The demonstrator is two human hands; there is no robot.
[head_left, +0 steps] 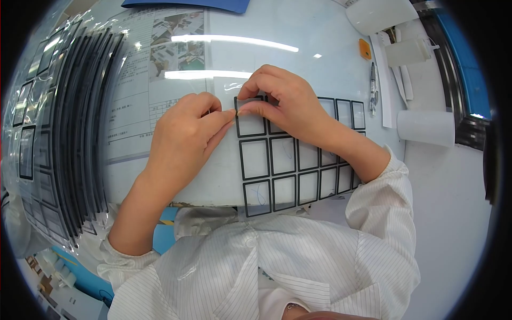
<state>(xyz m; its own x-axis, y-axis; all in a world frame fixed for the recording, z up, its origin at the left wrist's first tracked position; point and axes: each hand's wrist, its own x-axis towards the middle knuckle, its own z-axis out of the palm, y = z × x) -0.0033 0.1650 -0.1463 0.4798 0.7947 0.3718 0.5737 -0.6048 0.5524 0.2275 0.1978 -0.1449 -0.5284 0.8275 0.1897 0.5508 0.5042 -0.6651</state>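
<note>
A clear sheet with rows of black rectangular frames [282, 156] lies on the white table before me, its near edge reaching over the table's front edge. My right hand [285, 98] bends over its far left corner, thumb and forefinger closing on the corner frame. Pinched together, the fingertips of my left hand [186, 128] meet the same frame's left side, close to the right thumb. Whatever sits between the left fingertips is too small to make out. My right hand and forearm cover part of the sheet's upper rows.
At the left stands a thick stack of similar framed sheets [80, 122] in clear plastic. Printed papers [128, 106] with photos lie under the table's shiny cover. A blue folder [186, 5] is at the far edge. To the right are a pen [373, 89], an orange piece [365, 49] and white rolls [425, 128].
</note>
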